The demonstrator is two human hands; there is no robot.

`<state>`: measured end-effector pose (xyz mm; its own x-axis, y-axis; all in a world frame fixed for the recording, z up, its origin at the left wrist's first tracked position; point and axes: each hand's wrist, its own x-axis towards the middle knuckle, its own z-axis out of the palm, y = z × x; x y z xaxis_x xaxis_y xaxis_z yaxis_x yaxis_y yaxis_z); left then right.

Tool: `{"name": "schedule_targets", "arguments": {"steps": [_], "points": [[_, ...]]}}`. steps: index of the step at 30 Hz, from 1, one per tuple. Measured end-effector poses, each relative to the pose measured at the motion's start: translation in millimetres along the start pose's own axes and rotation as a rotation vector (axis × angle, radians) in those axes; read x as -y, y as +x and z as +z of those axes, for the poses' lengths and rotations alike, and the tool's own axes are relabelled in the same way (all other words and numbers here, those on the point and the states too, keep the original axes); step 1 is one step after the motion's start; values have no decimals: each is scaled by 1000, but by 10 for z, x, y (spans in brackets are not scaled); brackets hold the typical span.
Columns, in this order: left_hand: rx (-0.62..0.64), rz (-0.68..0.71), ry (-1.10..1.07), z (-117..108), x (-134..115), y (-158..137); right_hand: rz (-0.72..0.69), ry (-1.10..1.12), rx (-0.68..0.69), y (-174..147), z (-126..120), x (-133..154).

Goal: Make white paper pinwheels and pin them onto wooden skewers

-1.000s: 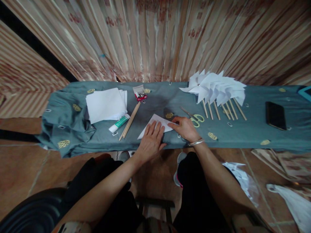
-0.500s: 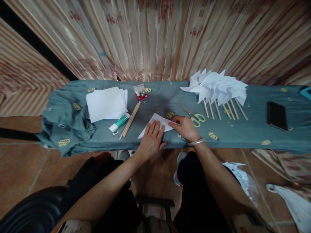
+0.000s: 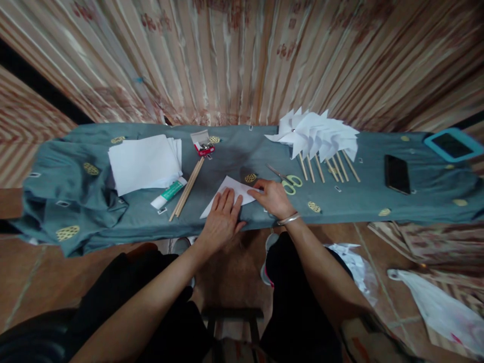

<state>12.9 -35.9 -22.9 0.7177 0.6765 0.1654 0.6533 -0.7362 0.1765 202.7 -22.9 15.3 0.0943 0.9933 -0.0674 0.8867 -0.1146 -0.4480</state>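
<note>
A sheet of white paper [image 3: 230,184], folded into a triangle, lies on the cloth-covered table in front of me. My left hand [image 3: 224,214] rests flat on it with the fingers stretched out. At the triangle's right corner, my right hand [image 3: 273,198] pinches the paper between thumb and fingers; a bracelet circles that wrist. Scissors with pale green handles [image 3: 290,184] lie just beyond my right hand. To the left are several wooden sticks [image 3: 188,189] and a white-and-green glue tube [image 3: 168,193].
A stack of white paper [image 3: 141,162] lies at the left, near a small red open box [image 3: 204,147] of metal pins. Several paper pinwheels [image 3: 321,133] on sticks overlap at the back right. Farther right are a black phone [image 3: 397,174] and a blue-framed tablet [image 3: 454,144].
My view has turned slightly to the right, so everything sits further left and the tablet shows more fully. Both hands keep about the same place on the folded paper.
</note>
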Motion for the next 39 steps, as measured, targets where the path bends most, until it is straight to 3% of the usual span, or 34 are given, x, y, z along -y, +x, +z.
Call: {"name": "schedule_targets", "arguments": {"steps": [6, 14, 26, 39], "points": [[35, -3, 34, 12, -17, -1, -57, -31, -45, -11, 73, -45], [55, -7, 32, 36, -28, -18, -221, -23, -223, -159, 308, -47], [76, -7, 31, 27, -46, -23, -125, -55, -266, -337, 564, -1], [66, -10, 63, -35, 119, -256, -52, -95, -267, -328, 501, -198]]}}
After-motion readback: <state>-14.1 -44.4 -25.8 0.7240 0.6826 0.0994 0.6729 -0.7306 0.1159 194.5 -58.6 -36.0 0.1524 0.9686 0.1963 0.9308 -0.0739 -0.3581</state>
